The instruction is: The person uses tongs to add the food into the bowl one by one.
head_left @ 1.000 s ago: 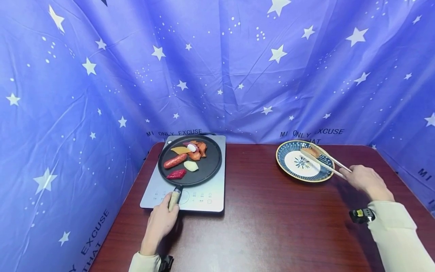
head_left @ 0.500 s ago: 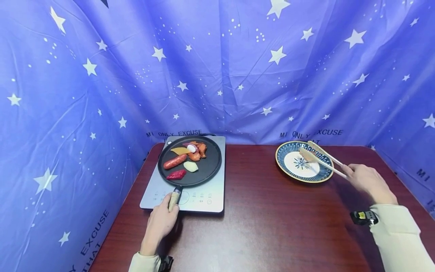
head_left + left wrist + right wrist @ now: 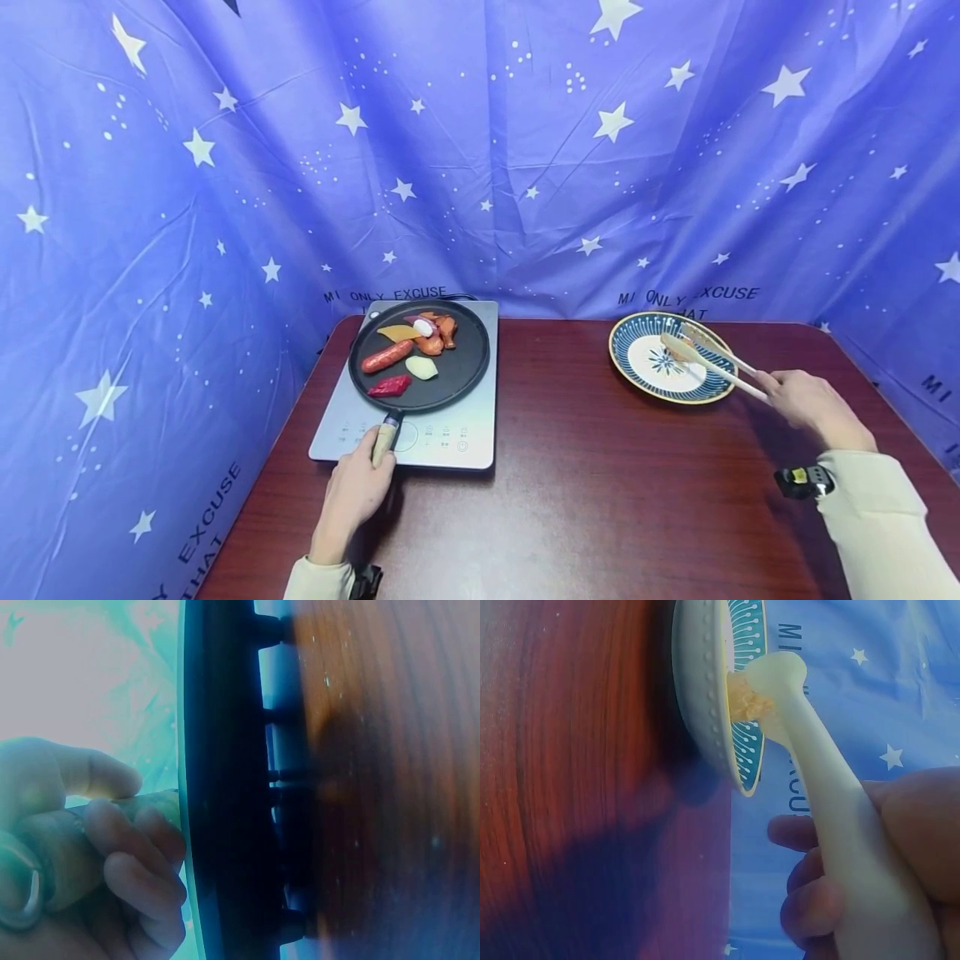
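My left hand [image 3: 360, 483] grips the pale handle [image 3: 385, 442] of a black frying pan [image 3: 461, 375]; in the left wrist view its fingers [image 3: 142, 885] curl round that handle. On the pan lie a sausage [image 3: 387, 356], a red piece [image 3: 389, 385], a pale piece [image 3: 422, 367], a yellow piece [image 3: 399, 333] and orange-brown pieces. At the right, my right hand [image 3: 817, 408] holds pale tongs [image 3: 723, 372], their tips over a blue-patterned plate [image 3: 626, 367]. A crumbly tan food piece [image 3: 746, 697] shows between the tong tips, partly hidden by the near arm.
The pan sits on a silver induction cooker [image 3: 480, 433] at the left of the dark red wooden table [image 3: 570, 483]. A blue curtain [image 3: 555, 167] with white stars hangs behind the table and along both sides.
The tong arms stood apart at the food piece, shifted slightly and now stand closer together over the plate. The left hand, pan and food on it have not moved.
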Action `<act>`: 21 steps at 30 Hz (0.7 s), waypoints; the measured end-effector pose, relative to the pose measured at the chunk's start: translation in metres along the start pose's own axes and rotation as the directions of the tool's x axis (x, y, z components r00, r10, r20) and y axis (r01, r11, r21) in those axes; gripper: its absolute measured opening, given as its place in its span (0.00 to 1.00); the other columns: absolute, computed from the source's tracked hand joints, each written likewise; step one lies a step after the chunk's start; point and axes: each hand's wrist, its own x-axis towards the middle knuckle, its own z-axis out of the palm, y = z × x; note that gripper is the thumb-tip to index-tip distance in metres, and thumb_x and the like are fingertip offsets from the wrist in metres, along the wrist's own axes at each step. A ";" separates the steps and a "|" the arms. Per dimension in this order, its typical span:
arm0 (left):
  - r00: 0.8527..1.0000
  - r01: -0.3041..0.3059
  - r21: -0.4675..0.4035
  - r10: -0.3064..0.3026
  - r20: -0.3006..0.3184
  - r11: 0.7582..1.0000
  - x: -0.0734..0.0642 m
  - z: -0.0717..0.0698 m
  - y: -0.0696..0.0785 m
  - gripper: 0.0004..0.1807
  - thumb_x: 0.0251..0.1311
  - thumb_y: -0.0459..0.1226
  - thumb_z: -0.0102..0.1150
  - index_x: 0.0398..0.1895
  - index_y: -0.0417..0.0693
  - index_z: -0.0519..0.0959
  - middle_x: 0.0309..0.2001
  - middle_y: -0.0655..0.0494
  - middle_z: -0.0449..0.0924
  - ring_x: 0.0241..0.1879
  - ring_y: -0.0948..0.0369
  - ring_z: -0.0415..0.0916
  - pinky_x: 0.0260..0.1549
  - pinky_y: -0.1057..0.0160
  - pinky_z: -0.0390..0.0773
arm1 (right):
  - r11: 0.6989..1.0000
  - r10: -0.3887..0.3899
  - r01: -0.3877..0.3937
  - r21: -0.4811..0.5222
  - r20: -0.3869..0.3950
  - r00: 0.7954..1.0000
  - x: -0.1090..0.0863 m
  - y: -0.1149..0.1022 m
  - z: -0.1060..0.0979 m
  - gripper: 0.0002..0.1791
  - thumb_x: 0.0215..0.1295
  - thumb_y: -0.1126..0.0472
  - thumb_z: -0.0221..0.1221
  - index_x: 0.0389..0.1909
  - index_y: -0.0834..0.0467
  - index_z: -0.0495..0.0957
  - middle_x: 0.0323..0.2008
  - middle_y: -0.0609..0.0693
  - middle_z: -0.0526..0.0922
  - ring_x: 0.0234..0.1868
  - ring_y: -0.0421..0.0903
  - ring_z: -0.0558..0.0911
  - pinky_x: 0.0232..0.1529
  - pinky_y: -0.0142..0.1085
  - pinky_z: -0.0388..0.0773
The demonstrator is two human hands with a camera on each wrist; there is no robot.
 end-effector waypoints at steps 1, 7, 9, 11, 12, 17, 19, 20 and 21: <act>1.000 0.000 -0.001 0.000 0.000 1.000 0.000 0.000 0.000 0.26 0.58 0.41 0.51 0.63 0.49 0.69 0.21 0.52 0.71 0.20 0.55 0.67 0.20 0.55 0.66 | 1.000 0.005 -0.005 0.006 0.016 1.000 0.000 -0.001 0.000 0.29 0.74 0.47 0.34 0.31 0.64 0.75 0.14 0.47 0.72 0.19 0.46 0.72 0.25 0.41 0.65; 1.000 0.004 0.001 -0.004 0.000 1.000 0.000 0.000 0.000 0.26 0.58 0.41 0.51 0.63 0.49 0.69 0.21 0.52 0.71 0.20 0.55 0.67 0.20 0.55 0.66 | 0.999 0.048 -0.048 -0.001 0.073 0.996 0.000 0.000 -0.001 0.31 0.73 0.45 0.33 0.33 0.65 0.76 0.17 0.51 0.72 0.22 0.50 0.73 0.25 0.43 0.65; 1.000 0.005 0.003 -0.005 0.000 1.000 0.000 0.000 0.000 0.27 0.58 0.41 0.51 0.63 0.49 0.69 0.21 0.52 0.71 0.20 0.55 0.67 0.20 0.54 0.67 | 0.998 0.063 -0.061 -0.017 0.083 0.995 0.001 0.000 -0.002 0.32 0.72 0.43 0.32 0.33 0.64 0.76 0.19 0.52 0.72 0.25 0.52 0.73 0.26 0.45 0.66; 1.000 0.003 0.006 -0.003 -0.001 1.000 0.001 0.000 0.000 0.27 0.58 0.41 0.51 0.63 0.49 0.69 0.21 0.51 0.71 0.20 0.55 0.68 0.20 0.54 0.67 | 0.997 0.068 -0.064 -0.038 0.094 0.993 0.002 -0.001 -0.002 0.36 0.71 0.40 0.32 0.35 0.66 0.77 0.21 0.56 0.74 0.27 0.56 0.74 0.27 0.48 0.67; 1.000 0.002 0.007 -0.002 -0.001 1.000 0.001 0.000 0.000 0.27 0.58 0.41 0.51 0.63 0.49 0.69 0.21 0.51 0.72 0.20 0.55 0.68 0.20 0.54 0.67 | 0.997 0.072 -0.068 -0.045 0.097 0.993 0.002 -0.002 -0.002 0.38 0.70 0.37 0.32 0.36 0.67 0.77 0.24 0.60 0.75 0.29 0.59 0.75 0.28 0.49 0.68; 1.000 -0.003 0.011 0.003 -0.009 1.000 0.001 0.001 -0.001 0.27 0.58 0.41 0.51 0.62 0.48 0.69 0.22 0.51 0.73 0.20 0.54 0.69 0.21 0.53 0.68 | 0.995 0.083 -0.073 -0.069 0.143 0.986 0.002 -0.009 -0.003 0.44 0.60 0.26 0.41 0.31 0.67 0.76 0.27 0.63 0.75 0.30 0.62 0.76 0.26 0.52 0.69; 1.000 -0.003 0.011 0.003 -0.011 1.000 0.001 0.001 -0.001 0.27 0.58 0.41 0.51 0.62 0.49 0.69 0.22 0.51 0.73 0.20 0.54 0.69 0.21 0.53 0.68 | 0.994 0.085 -0.074 -0.079 0.147 0.985 0.001 -0.010 -0.003 0.41 0.57 0.25 0.44 0.25 0.63 0.74 0.25 0.61 0.74 0.29 0.61 0.76 0.25 0.52 0.69; 1.000 -0.001 0.010 0.001 -0.010 1.000 0.001 0.001 -0.001 0.27 0.58 0.41 0.51 0.62 0.49 0.69 0.23 0.51 0.73 0.20 0.54 0.69 0.21 0.53 0.68 | 0.994 0.080 -0.068 -0.086 0.141 0.987 0.001 -0.010 -0.002 0.40 0.58 0.26 0.45 0.25 0.63 0.73 0.25 0.62 0.74 0.29 0.62 0.76 0.25 0.53 0.69; 1.000 0.000 0.010 0.000 -0.009 1.000 0.001 0.001 -0.001 0.27 0.58 0.41 0.51 0.62 0.49 0.69 0.23 0.51 0.73 0.21 0.54 0.69 0.21 0.53 0.68 | 0.994 0.076 -0.064 -0.088 0.137 0.988 0.000 -0.010 -0.002 0.39 0.58 0.27 0.45 0.24 0.63 0.73 0.25 0.63 0.74 0.29 0.63 0.76 0.25 0.53 0.69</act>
